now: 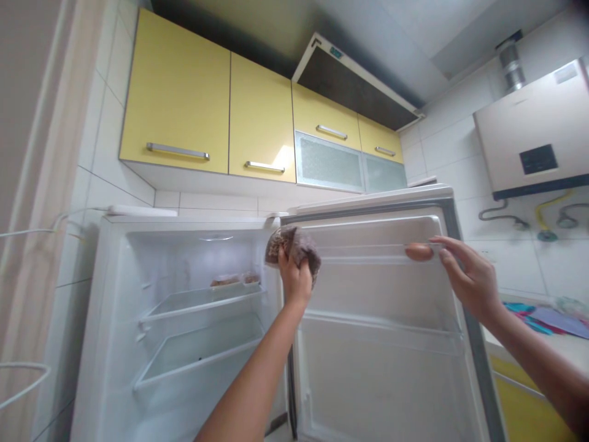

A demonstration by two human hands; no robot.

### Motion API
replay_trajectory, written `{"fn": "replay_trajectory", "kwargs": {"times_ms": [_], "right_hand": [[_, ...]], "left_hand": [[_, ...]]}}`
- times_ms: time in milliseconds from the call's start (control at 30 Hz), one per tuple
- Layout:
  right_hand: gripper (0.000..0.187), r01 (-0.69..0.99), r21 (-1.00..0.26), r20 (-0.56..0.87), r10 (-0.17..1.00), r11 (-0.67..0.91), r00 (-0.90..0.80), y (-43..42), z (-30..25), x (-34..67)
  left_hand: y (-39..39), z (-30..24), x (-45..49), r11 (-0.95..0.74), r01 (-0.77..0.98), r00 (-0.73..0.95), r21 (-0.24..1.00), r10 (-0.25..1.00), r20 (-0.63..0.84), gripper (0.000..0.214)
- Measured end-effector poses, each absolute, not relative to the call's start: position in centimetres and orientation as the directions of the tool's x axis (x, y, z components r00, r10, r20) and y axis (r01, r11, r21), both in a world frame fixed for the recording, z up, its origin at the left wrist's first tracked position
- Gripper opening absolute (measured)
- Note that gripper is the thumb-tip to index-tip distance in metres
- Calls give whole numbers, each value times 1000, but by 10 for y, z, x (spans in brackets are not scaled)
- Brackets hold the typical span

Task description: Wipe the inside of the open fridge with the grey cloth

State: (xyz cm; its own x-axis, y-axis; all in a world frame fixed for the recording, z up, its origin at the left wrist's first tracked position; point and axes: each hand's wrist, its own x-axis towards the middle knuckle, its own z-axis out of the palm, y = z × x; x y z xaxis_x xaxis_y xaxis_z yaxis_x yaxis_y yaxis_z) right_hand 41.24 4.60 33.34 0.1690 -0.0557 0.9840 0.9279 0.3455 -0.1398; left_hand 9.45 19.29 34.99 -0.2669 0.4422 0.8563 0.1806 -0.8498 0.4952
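My left hand (296, 279) is closed around a bunched brown patterned cloth (299, 245), held up by the hinge side of the open refrigerator door (368, 380). My right hand (469, 276) is at the far end of the clear upper door rack (363, 252), its index finger over the rim and its thumb in front, pinching it. A brown egg (418, 251) sits in that rack, just left of my right fingertips. To the left stands the open refrigerator compartment (110, 319), with glass shelves (202, 356) inside.
Small packs of food (225, 280) lie at the back of the upper shelf. Yellow wall cabinets (179, 92) and a range hood (359, 80) hang above. A water heater (534, 129) is on the right wall, over a counter with colourful cloth-like items (552, 320).
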Motion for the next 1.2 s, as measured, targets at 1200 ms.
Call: {"fn": "replay_trajectory", "kwargs": {"times_ms": [1200], "right_hand": [[39,767,-352,930,106,536,353,35,339,413]], "left_hand": [[216,334,108,-565,743,334,-359,-151,930,65]]}}
